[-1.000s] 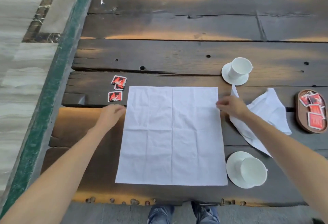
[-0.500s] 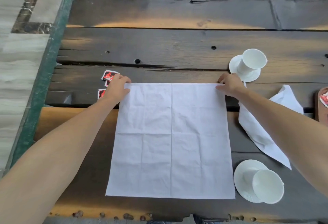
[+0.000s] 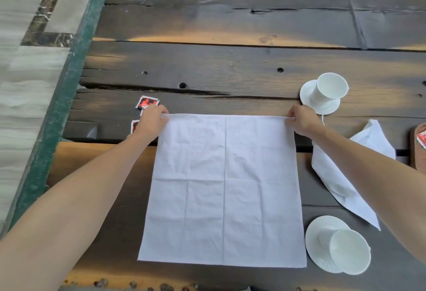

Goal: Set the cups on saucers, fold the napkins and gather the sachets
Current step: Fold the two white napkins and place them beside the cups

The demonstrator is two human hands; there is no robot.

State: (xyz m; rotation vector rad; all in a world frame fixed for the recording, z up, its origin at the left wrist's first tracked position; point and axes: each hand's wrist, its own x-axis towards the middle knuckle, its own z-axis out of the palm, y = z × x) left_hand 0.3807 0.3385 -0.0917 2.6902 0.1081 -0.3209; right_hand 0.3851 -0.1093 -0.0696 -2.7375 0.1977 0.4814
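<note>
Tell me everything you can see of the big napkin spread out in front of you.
The spread napkin is a white, cloth-like square lying flat and open on the dark wooden table, marked by fold creases crossing lengthwise and across. Its near edge lies close to the table's front edge. The left hand pinches its far left corner and the right hand its far right corner, with the far edge slightly raised between them.

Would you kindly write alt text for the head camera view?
A person's left hand and right hand pinch the far corners of a flat white cloth napkin on a dark wooden table. Two white cups on saucers, a crumpled napkin and red sachets surround it.
</note>
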